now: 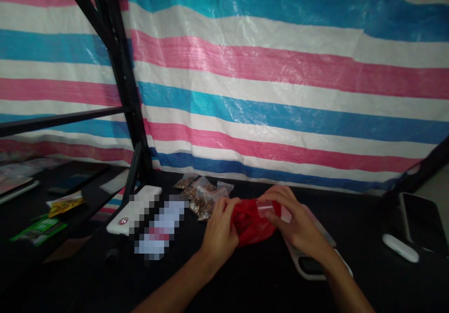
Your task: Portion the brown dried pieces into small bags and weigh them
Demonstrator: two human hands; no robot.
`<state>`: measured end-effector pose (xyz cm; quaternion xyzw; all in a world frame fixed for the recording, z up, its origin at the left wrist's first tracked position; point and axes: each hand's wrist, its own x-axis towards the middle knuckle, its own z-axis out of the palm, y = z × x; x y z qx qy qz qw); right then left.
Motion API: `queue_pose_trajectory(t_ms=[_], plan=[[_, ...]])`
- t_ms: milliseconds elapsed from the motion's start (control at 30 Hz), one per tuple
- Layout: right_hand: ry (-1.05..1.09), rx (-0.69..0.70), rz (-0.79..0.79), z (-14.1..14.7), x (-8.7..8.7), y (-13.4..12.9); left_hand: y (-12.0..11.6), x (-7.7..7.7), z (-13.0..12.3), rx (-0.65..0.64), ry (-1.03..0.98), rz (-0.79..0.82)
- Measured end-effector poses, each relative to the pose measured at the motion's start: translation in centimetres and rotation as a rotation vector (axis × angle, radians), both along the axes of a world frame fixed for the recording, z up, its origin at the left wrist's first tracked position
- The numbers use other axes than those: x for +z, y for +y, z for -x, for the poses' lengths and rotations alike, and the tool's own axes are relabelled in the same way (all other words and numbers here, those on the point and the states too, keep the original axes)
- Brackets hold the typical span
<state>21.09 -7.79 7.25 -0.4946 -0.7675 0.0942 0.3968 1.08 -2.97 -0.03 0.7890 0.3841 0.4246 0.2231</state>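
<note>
A red plastic bag (253, 229) is held up between my two hands, its mouth partly spread. My left hand (220, 229) is closed on the bag's left edge, thumb and fingers pinched together. At the right side my right hand (298, 219) curls its thumb and fingers around a small clear plastic bag (265, 208), which overlaps the red one; what it contains is too blurred to tell. Under my right forearm lies a pale kitchen scale (312, 271) with a dark display. Just behind my left hand are several clear zip bags (201, 196) of small brown pieces.
Left of the hands lie a white power strip (150, 193) and a blurred-out printed packet (163, 229). Green (40, 229) and yellow (66, 204) packets are farther left. A white case (400, 248) and a phone (423, 222) lie right. A black frame post (121, 79) stands before striped sheeting (280, 79).
</note>
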Motion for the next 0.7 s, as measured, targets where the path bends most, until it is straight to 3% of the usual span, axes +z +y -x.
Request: queue_pose_trajectory(t_ms=[200, 333, 433, 533, 700], plan=[[-0.204, 0.086, 0.259, 1.5, -1.1, 0.0, 0.1, 0.0, 0.0, 0.000, -0.024, 0.097], [-0.255, 0.043, 0.421, 1.8, -1.7, 0.0, 0.2, 0.7, 0.2, 0.179, -0.044, 0.101], [-0.243, 0.088, 0.570, 2.0, -1.8, -0.3, -0.1, 1.3, 0.3, 0.295, 0.007, 0.093], [-0.228, 0.126, 0.631, 2.3, -1.9, -0.6, -0.7, 1.4, 0.1, 0.174, 0.151, 0.042], [-0.186, 0.130, 0.495, 2.2, -2.2, -0.4, -0.9, 1.0, 0.0, -0.064, 0.404, -0.028]])
